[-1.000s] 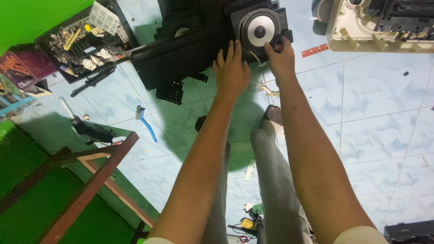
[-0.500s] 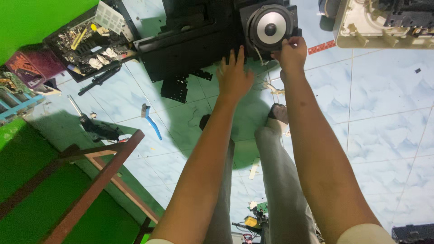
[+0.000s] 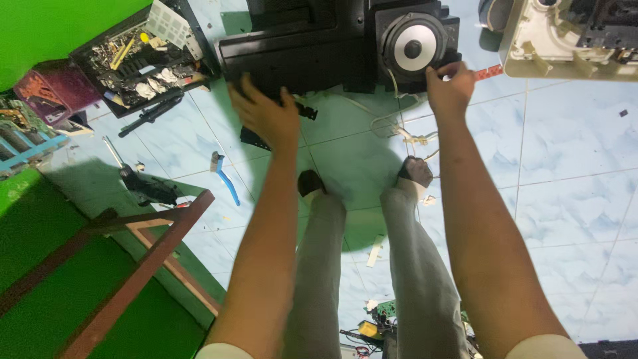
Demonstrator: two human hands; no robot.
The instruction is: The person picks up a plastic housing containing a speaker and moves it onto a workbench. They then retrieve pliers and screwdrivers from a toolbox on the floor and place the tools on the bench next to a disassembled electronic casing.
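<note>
My left hand (image 3: 264, 116): my fingers are spread a bit and lie flat on the near edge of the big black panel (image 3: 299, 56). I press on it, I am not pinching it.
My right hand (image 3: 450, 90): my fingers curl round the near corner of the black speaker box (image 3: 415, 45). I grip that corner.
Big black panel: it lies on the floor (image 3: 565, 166), in front of my feet, and it touches the speaker box on its right side.
Speaker box: it has a round grey speaker (image 3: 413, 46) that faces up at me.
Wires (image 3: 399, 126): thin pale wires hang from the box and curl on the floor between my hands.
My legs (image 3: 372, 266): grey trousers, both feet on the blue tiles.
Blue-handled tool (image 3: 224, 176): it lies on the floor, left of my left arm, well apart from my hand.
Tray of parts (image 3: 139, 56): a black tray full of small bits, just left of the panel.
Cream plastic case (image 3: 571, 36): it sits at the far right, near the speaker box.
Wooden frame (image 3: 143, 266): brown bars stand low at my left side.
</note>
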